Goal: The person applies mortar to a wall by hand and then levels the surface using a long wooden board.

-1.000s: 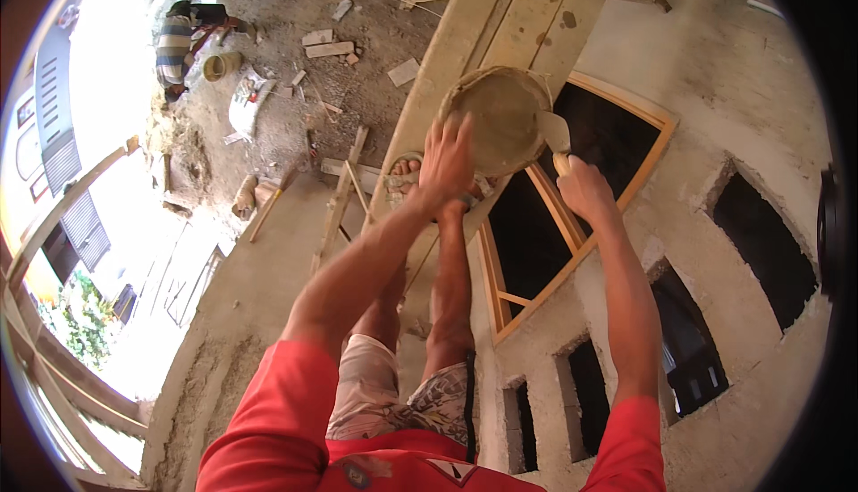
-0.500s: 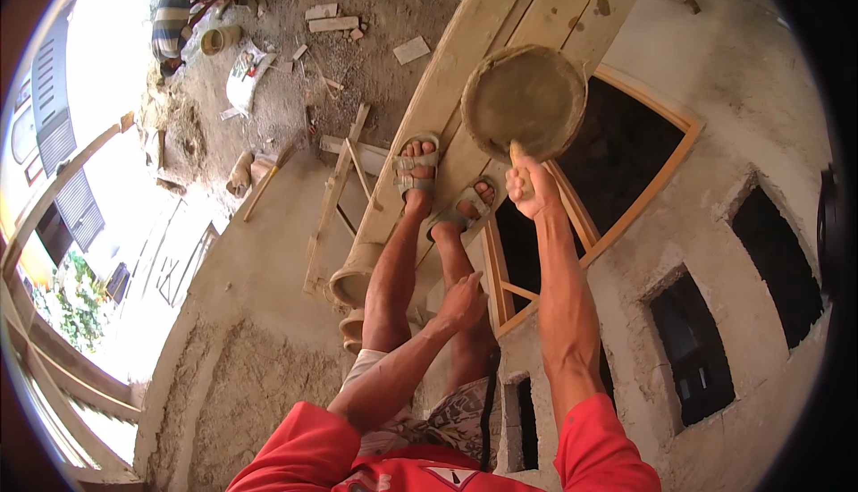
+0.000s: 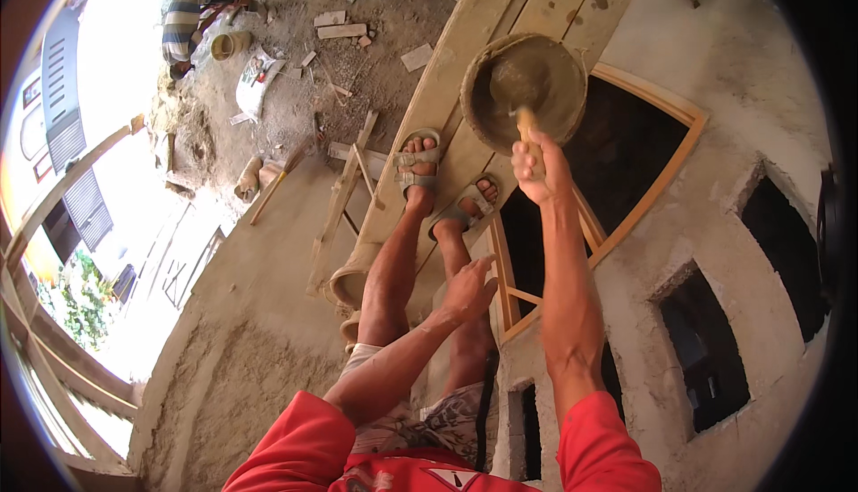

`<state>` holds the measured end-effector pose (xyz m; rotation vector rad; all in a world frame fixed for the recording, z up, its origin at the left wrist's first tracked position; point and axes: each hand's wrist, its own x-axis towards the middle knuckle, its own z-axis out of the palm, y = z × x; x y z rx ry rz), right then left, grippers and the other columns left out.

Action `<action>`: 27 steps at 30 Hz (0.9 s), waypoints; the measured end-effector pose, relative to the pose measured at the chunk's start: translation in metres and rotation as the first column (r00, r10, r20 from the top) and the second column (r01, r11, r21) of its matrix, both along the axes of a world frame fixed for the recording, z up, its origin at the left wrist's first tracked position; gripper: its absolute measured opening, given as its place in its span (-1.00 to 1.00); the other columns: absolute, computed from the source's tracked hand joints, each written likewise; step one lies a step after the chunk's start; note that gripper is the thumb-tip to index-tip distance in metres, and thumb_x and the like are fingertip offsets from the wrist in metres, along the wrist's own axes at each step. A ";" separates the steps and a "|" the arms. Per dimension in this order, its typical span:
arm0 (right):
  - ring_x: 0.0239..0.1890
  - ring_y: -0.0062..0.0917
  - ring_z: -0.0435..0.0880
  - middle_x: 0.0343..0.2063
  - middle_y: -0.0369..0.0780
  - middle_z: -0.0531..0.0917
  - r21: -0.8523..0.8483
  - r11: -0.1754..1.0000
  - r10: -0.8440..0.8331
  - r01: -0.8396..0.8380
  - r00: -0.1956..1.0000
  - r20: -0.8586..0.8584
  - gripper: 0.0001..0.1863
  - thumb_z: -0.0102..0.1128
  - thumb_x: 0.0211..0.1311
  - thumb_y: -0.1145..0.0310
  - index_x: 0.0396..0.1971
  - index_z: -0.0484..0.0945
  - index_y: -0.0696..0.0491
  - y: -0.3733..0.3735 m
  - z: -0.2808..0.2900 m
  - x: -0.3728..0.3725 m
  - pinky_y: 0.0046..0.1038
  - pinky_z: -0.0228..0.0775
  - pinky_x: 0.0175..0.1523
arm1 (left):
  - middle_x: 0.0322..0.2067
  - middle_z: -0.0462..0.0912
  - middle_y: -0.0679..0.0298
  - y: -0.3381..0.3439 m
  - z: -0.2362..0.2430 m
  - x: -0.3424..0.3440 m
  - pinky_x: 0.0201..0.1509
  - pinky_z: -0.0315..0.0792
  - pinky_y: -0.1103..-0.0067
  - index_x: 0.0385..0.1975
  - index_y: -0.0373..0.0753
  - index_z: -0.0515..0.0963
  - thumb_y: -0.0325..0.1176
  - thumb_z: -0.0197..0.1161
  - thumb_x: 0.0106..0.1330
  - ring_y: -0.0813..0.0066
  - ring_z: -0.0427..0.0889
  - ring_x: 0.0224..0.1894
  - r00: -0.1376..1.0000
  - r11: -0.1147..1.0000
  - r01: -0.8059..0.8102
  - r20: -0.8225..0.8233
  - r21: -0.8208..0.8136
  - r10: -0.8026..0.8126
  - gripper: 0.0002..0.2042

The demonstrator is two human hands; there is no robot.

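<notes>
My right hand (image 3: 542,168) is closed round the wooden handle of a trowel (image 3: 525,122). Its blade lies under a wet grey lump over the bucket, so the blade's outline is hidden. The round bucket (image 3: 474,109) has a mortar-crusted rim and stands on the planks just ahead of my right foot. Inside is smooth grey mortar (image 3: 565,90), with a dark hollow along the left wall. My left hand (image 3: 468,290) is empty, fingers loosely stretched, over my right leg near the knee.
I stand in sandals on a raised plank scaffold (image 3: 447,90). Right of it are a wooden window frame (image 3: 657,186) and wall openings (image 3: 706,349). Below left, a person in a striped shirt (image 3: 181,27) bends near a bucket (image 3: 231,44). A white sack (image 3: 257,81) lies on the rubble-strewn ground.
The trowel has come up with a lump of mortar on it, leaving a hollow at the bucket's left side. My left hand's fingers have stretched out a little more.
</notes>
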<state>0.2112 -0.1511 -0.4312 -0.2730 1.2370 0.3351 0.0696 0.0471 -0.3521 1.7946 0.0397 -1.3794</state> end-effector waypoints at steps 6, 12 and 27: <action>-0.40 -0.27 0.67 -0.43 -0.04 0.64 -0.523 -0.327 0.786 -0.787 0.081 -0.613 -0.53 0.11 0.11 0.37 0.07 0.37 0.11 -0.033 0.081 -0.010 -0.32 0.52 -0.33 | -0.07 0.50 -0.09 0.000 0.005 0.006 0.13 0.31 0.26 0.09 -0.35 0.30 -0.36 0.05 0.22 -0.05 0.44 0.04 0.998 0.998 -0.069 -0.010 -0.005 0.069 -0.57; -0.18 -0.14 0.65 -0.30 0.04 0.65 -0.332 -0.772 0.546 -0.542 -0.299 -0.783 -0.55 0.02 0.12 0.45 0.07 0.36 0.16 -0.047 0.007 0.006 -0.18 0.51 -0.13 | -0.09 0.51 -0.13 -0.017 0.008 0.010 0.11 0.34 0.28 0.07 -0.38 0.32 -0.38 0.03 0.21 -0.06 0.45 0.04 0.999 0.995 -0.043 0.003 -0.085 0.043 -0.58; -0.82 -0.56 0.35 -0.74 -0.22 0.40 -0.332 0.175 0.872 -0.927 0.303 -0.384 -0.78 0.02 0.04 0.52 -0.27 0.40 0.25 -0.008 0.019 0.046 -0.49 0.09 -0.81 | -0.07 0.50 -0.11 -0.007 0.008 0.024 0.08 0.36 0.29 0.10 -0.38 0.30 -0.35 0.12 0.22 -0.03 0.49 0.01 0.996 0.999 -0.027 -0.091 -0.034 0.023 -0.55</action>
